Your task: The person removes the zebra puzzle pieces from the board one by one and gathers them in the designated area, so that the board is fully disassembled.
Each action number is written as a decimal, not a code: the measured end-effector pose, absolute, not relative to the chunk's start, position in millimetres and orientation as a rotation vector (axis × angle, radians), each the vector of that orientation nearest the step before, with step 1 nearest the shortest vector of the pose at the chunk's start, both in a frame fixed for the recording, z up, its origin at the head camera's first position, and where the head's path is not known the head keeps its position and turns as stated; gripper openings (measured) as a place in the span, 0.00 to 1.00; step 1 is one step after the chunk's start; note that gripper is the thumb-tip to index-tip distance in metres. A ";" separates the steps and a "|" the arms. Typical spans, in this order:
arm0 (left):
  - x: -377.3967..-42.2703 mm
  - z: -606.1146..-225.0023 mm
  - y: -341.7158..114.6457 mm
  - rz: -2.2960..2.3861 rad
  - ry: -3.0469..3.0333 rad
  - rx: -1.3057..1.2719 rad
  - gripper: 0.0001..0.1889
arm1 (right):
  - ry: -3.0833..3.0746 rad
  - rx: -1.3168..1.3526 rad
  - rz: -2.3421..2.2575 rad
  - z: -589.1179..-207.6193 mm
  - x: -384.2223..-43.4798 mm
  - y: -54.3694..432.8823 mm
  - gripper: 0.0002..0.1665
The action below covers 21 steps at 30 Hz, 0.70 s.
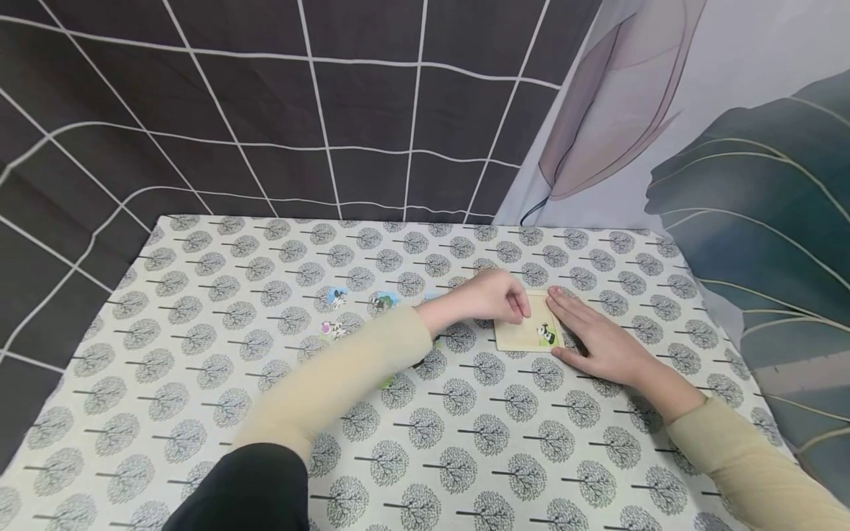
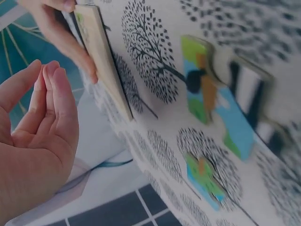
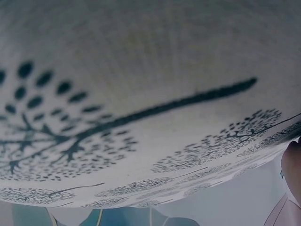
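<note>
A shallow wooden puzzle board [image 1: 514, 338] lies on the tree-print cloth, a panda piece [image 1: 547, 335] in its near right corner. Over the board's far left part hovers my left hand [image 1: 494, 296], fingers bent, fingertips brought close to the thumb. In the left wrist view, nothing shows between the fingertips of that hand [image 2: 42, 127]. My right hand [image 1: 607, 346] lies along the board's right side, fingers extended at the far corner and thumb at the near one. Only a blurred bit of the right hand [image 3: 292, 172] enters the right wrist view.
Left of the board lie loose puzzle pieces, among them a blue one [image 1: 337, 297], a blue-green one [image 1: 385, 301] and a pink-marked one [image 1: 330, 330]. My left forearm partly covers others. Dark grid cloth [image 1: 358, 103] hangs behind the table.
</note>
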State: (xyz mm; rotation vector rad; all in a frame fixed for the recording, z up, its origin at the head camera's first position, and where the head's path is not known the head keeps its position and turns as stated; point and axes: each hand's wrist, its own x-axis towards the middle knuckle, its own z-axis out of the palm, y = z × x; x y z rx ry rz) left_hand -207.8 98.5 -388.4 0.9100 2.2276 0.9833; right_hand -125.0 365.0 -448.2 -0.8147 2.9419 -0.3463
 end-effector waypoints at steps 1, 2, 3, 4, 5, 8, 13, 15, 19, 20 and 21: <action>-208.2 -389.5 102.4 0.968 2.235 0.910 0.06 | 2.943 -0.817 -0.347 -448.4 -125.0 365.0 0.54; -208.3 -390.4 106.1 0.956 2.240 0.907 0.06 | 2.945 -0.821 -0.348 -448.7 -124.9 365.1 0.54; -208.3 -391.3 109.5 0.939 2.249 0.905 0.06 | 2.946 -0.823 -0.349 -448.9 -124.9 365.1 0.54; -208.1 -391.9 112.7 0.926 2.257 0.900 0.06 | 2.946 -0.825 -0.351 -449.0 -124.7 365.1 0.54; -207.7 -392.5 115.7 0.910 2.269 0.902 0.05 | 2.945 -0.826 -0.354 -449.0 -124.4 365.0 0.54; -206.5 -395.1 123.5 0.882 2.296 0.910 0.06 | 2.946 -0.832 -0.355 -449.1 -123.8 365.1 0.54; -206.4 -402.6 133.1 0.842 2.332 0.956 0.08 | 2.953 -0.857 -0.359 -450.3 -124.6 366.2 0.54; -206.8 -405.3 136.6 0.825 2.349 0.965 0.08 | 2.958 -0.866 -0.364 -450.8 -125.5 366.6 0.54; -208.1 -408.6 141.2 0.802 2.382 0.970 0.09 | 2.957 -0.874 -0.378 -450.9 -127.0 367.4 0.54; -208.3 -409.1 142.1 0.798 2.387 0.969 0.10 | 2.959 -0.870 -0.376 -450.7 -127.3 367.4 0.54; -208.6 -409.7 142.7 0.799 2.391 0.974 0.10 | 2.958 -0.871 -0.381 -450.2 -127.4 367.2 0.54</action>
